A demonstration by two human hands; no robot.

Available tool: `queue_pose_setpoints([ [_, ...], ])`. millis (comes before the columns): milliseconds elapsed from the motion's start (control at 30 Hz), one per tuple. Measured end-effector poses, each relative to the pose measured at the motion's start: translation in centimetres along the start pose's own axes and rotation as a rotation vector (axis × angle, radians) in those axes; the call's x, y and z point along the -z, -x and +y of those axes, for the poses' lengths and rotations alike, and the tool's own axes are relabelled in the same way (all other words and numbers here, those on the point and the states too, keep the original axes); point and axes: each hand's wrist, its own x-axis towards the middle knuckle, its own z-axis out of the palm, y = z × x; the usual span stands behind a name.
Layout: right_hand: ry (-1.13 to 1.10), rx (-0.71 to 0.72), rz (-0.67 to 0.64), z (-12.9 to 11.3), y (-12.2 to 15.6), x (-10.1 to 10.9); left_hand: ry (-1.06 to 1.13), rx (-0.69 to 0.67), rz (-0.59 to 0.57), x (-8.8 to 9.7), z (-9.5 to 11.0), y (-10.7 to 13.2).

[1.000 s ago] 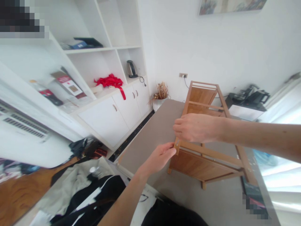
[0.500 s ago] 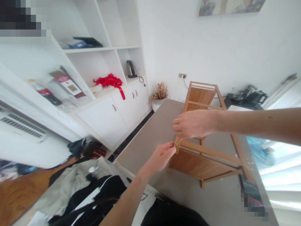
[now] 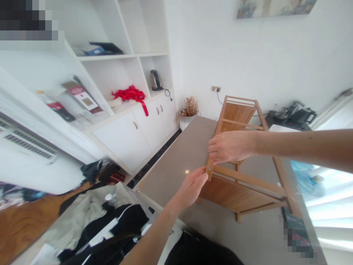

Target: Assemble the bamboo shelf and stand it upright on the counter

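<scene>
Wooden frame [image 3: 238,191] stands on the desk [image 3: 171,173]; left hand [image 3: 191,187]: grip clamped on the near end of the left top rail [image 3: 210,172]; right hand [image 3: 231,146]: curled over the same rail, just beyond; fingertips hidden, grip closure cannot be determined.

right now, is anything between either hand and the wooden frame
Nothing visible stands between the left hand and the wooden frame: it grips the near end of the side rail. The right hand is over that rail; what lies under its curled grip is hidden.
</scene>
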Motion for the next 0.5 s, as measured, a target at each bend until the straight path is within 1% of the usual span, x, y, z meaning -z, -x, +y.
queue_pose_setpoints([
  [133, -0.094, -0.118, -0.007, -0.6, 0.3, -0.4, 0.019, -0.005, 0.013, -0.3, 0.0, 0.1],
  [300, -0.171, -0.199, 0.019, -1.2, 0.5, -0.8, 0.055, -0.008, 0.037, -0.7, -0.3, 0.3],
  [400, -0.198, -0.227, 0.046, -1.5, 0.5, -0.6, 0.062, -0.025, 0.059, -0.9, -0.3, 0.4],
  [500, -0.216, -0.264, 0.071, -1.6, 0.4, 0.1, 0.036, -0.009, 0.054, -0.7, 0.0, 0.3],
])
